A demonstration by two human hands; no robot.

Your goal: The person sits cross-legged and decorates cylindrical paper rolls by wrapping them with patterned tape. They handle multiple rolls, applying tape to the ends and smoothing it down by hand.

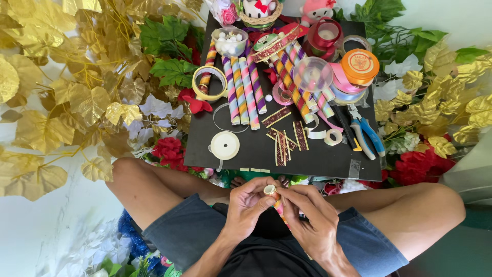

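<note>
The person's left hand (249, 205) and right hand (307, 215) meet over the lap, fingers narrowed and pinched together on a thin striped stick (277, 202), its top end capped by a small pale ring between the left thumb and forefinger; the lower length is mostly hidden under the right fingers, so how far any wrapping reaches cannot be told. The grip is all fingertips, and a slip could probably let the stick turn or drop between the knees, where it would be hard to find among the flowers. Just beyond the fingertips lies the black board (318, 159), its near edge carrying cut strips of patterned ribbon (284, 138) that a rising wrist could sweep off. Farther from the fingers, a clear round cup (229, 42) holds white beads, and a clear pink-tinted dish (312, 73) looks empty.
</note>
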